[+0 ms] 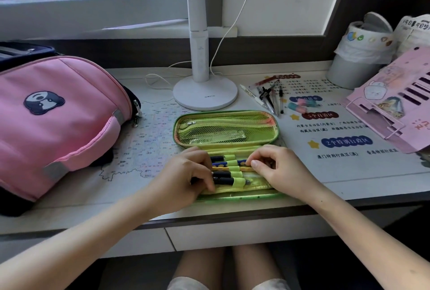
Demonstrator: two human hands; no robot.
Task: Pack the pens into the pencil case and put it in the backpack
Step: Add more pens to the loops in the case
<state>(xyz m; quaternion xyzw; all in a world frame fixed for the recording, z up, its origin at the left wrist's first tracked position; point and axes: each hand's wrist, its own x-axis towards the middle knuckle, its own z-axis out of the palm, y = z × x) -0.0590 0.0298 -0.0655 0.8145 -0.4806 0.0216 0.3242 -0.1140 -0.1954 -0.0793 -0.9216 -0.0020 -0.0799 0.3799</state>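
Left grip (186, 173) and right grip (279, 169) each pinch tucked pens (224, 175) in the open pencil case (256, 131); loose pens (270, 100) behind it wait, backpack (58, 122) not yet packed.

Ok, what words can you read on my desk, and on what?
"5个自治区": dark red oval on the white printed map desk mat.
"2个特别行政区": blue oval on that mat.
"澳门特别行政区(澳)": black print under it.
Too small or blurred: grey mark on the round white lamp base, red characters on the pink cardboard stand, black print on the white bag.
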